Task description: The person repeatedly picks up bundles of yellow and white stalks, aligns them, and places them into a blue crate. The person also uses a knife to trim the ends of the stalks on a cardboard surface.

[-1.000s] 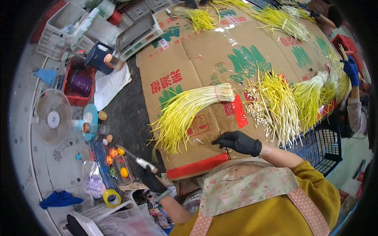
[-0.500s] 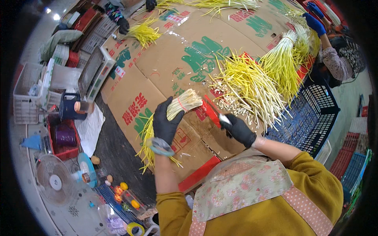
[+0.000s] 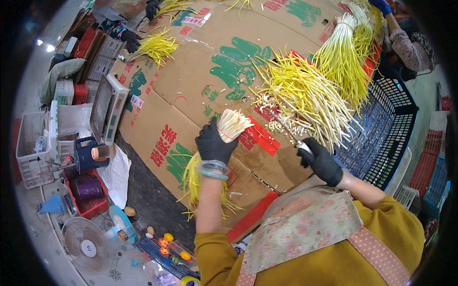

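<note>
My left hand (image 3: 214, 144), in a black glove, is closed around a bunch of yellow chives (image 3: 233, 125). A red band circles the bunch near its pale cut ends, and its yellow leaves (image 3: 193, 178) hang below my wrist. My right hand (image 3: 320, 161), also gloved in black, grips a knife (image 3: 302, 145) by its white handle. The narrow blade points up and left over scattered white trimmings (image 3: 279, 119), apart from the bunch. Just beyond the knife lies a large loose pile of yellow chives (image 3: 305, 90), white ends toward me.
Cardboard (image 3: 191, 90) covers the table. A blue crate (image 3: 377, 138) stands at the right, near tied chives (image 3: 341, 43). At left are a scale (image 3: 109, 107), a blue jug (image 3: 87, 155) and a fan (image 3: 88, 247). Other people's gloved hands (image 3: 130, 40) work at the far side.
My right hand has drawn the knife rightward, away from the bunch. My left hand and the held bunch sit slightly farther right in the picture, and the whole view has shifted a little.
</note>
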A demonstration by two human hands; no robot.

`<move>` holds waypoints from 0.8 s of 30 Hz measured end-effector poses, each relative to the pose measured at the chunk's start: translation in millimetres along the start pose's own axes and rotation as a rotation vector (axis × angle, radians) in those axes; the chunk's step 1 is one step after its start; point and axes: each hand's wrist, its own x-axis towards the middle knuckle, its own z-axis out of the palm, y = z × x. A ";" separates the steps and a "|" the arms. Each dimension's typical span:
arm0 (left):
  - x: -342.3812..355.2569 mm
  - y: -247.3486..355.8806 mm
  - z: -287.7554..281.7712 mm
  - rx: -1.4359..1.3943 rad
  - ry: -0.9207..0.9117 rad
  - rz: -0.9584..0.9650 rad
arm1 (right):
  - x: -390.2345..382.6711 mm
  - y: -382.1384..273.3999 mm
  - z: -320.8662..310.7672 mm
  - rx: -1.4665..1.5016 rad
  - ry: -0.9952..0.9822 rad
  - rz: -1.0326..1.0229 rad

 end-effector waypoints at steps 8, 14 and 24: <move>-8.3 8.2 20.6 -0.130 0.027 -0.046 | 47.3 -19.9 70.3 -0.386 0.026 -0.243; -9.5 10.3 26.2 -0.150 0.007 -0.108 | 72.5 -7.6 77.0 -0.570 0.014 -0.257; -9.1 8.3 31.3 -0.088 0.010 -0.117 | 80.7 -23.4 69.6 -0.644 -0.134 -0.043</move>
